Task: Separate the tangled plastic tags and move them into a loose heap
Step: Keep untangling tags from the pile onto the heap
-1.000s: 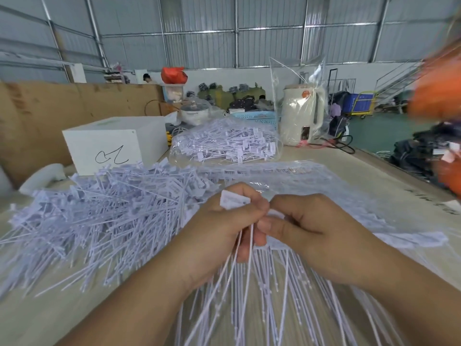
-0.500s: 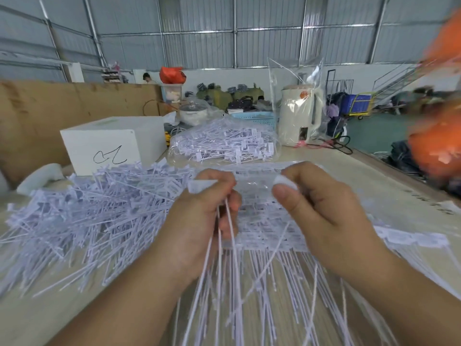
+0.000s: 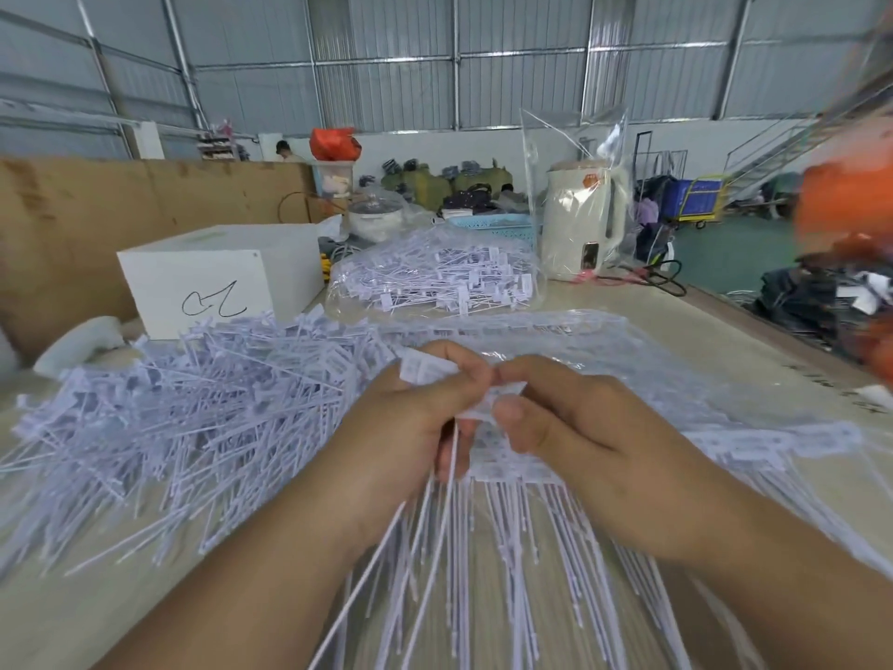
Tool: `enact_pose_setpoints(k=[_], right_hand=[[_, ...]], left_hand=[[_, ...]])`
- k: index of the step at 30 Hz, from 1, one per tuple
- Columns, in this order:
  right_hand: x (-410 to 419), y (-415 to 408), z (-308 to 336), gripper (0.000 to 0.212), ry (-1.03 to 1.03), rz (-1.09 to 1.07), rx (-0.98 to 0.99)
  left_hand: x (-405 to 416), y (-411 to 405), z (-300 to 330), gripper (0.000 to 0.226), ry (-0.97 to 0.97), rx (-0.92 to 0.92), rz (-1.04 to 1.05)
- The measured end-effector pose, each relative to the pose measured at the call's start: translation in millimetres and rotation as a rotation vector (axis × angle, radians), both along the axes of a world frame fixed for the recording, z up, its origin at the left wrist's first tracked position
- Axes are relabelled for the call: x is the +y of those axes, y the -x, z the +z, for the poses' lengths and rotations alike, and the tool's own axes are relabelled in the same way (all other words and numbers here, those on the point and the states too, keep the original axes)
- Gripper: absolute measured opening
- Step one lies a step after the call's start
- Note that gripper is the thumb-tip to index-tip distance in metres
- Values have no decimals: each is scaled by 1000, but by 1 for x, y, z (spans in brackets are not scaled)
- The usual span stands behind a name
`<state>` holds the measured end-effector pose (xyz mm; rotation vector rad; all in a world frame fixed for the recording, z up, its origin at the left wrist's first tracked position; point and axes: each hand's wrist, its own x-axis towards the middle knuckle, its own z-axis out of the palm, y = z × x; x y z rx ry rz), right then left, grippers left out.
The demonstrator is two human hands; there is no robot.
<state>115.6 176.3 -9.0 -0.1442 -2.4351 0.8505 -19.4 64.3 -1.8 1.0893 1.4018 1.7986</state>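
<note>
A loose heap of white plastic tags (image 3: 183, 408) spreads over the left half of the table. In front of me lies a connected row of tags (image 3: 522, 539) with their long tails pointing toward me, partly on a clear plastic bag. My left hand (image 3: 410, 427) grips a small bunch of tags (image 3: 425, 369) by their flat heads, tails hanging below the fist. My right hand (image 3: 575, 427) pinches a tag head (image 3: 502, 396) right beside the left fingers. The two hands touch at the fingertips.
A white box (image 3: 217, 278) with a black scribble stands at the back left. A clear bag full of tags (image 3: 435, 278) lies behind the hands. A cream kettle (image 3: 580, 229) in plastic wrap stands at the back right. Blurred orange shapes (image 3: 850, 210) fill the right edge.
Half a second ago the hands were pulled apart with tags stretched between them. Now they have come back together, fingertips meeting over the row.
</note>
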Motion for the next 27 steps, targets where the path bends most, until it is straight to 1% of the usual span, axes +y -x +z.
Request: enact_pose_setpoints(k=[2, 4, 5, 7, 9, 14, 17, 19, 21, 22, 24, 25, 27], right_hand=[[6, -4, 4, 33, -64, -51, -51], [10, -6, 5, 31, -108, -76, -112], [10, -6, 5, 29, -124, -79, -130], [8, -6, 4, 25, -129, -63, -131], [6, -5, 5, 21, -96, -34, -91], [1, -4, 6, 18, -110, -66, -62], [-3, 0, 3, 20, -118, -132, -38], [-7, 4, 0, 20, -105, -172, 57], [-8, 7, 0, 31, -67, -235, 199], [-6, 7, 1, 35, -41, -267, 257], [0, 4, 3, 32, 22, -265, 312], [2, 2, 3, 30, 51, -225, 305], [1, 1, 0, 21, 39, -135, 232]], left_hand=[[-1, 5, 2, 29, -12, 17, 58], [-1, 6, 1, 26, 27, 107, 66], [0, 5, 0, 21, 53, 155, 42], [0, 4, -2, 10, 88, 225, -1], [0, 5, -5, 11, 116, 247, -15], [1, 4, -4, 7, 93, 89, -84], [3, -2, -5, 13, 30, 58, 12], [5, -8, -5, 9, -25, -19, 95], [5, -11, -4, 13, -78, -129, 142], [4, -12, -2, 14, -98, -157, 151], [2, -12, 0, 16, -110, -147, 156], [1, -12, 0, 19, -102, -118, 161], [2, -14, -2, 27, -42, -4, 163]])
